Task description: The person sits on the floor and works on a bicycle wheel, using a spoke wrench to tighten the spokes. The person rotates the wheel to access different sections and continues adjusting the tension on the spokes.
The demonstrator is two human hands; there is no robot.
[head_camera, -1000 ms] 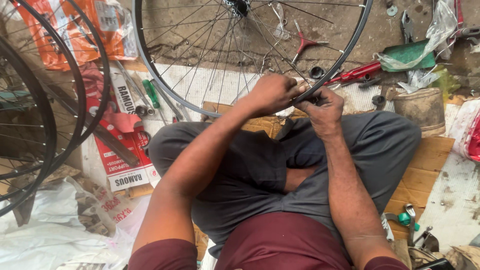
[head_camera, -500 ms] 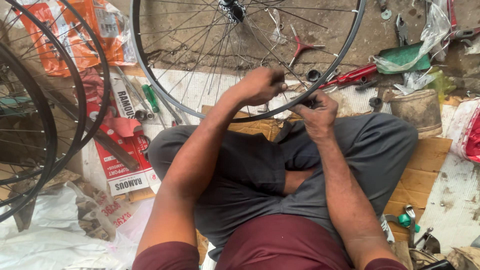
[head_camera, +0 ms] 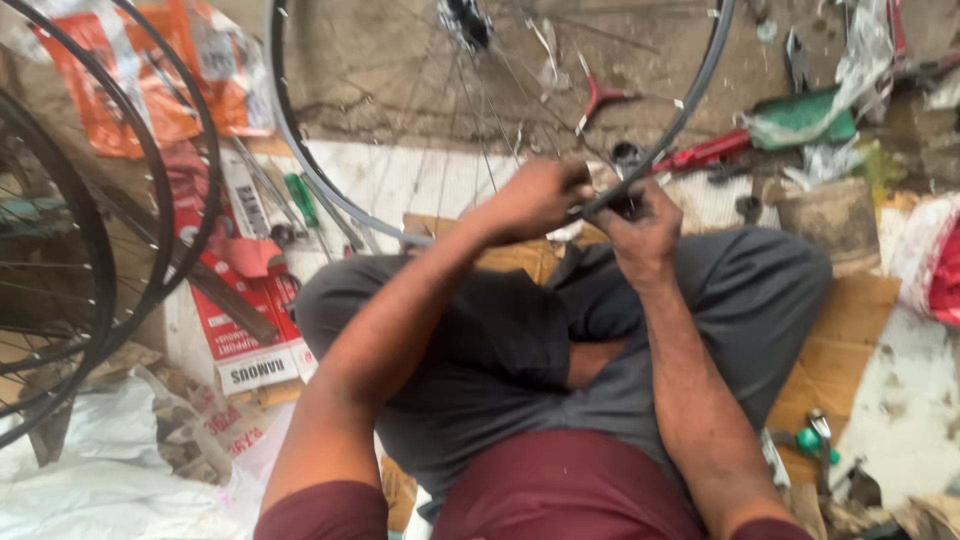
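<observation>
Both hands meet at the lowest arc of the wheel (head_camera: 700, 95), which stands over the person's crossed legs. Left hand (head_camera: 535, 197) is clenched around the rim, right hand (head_camera: 640, 222) just beside it, fingers curled on the rim too; whether it pinches a small tool, I cannot tell. Beyond the wheel lies a red three-armed wrench (head_camera: 600, 97); left of it lean two more wheels (head_camera: 90, 230)

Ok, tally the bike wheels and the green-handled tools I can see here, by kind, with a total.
Bike wheels: 3, one gripped at the rim by both hands, two at the left.
Green-handled tools: 2.
Total: 5.
</observation>
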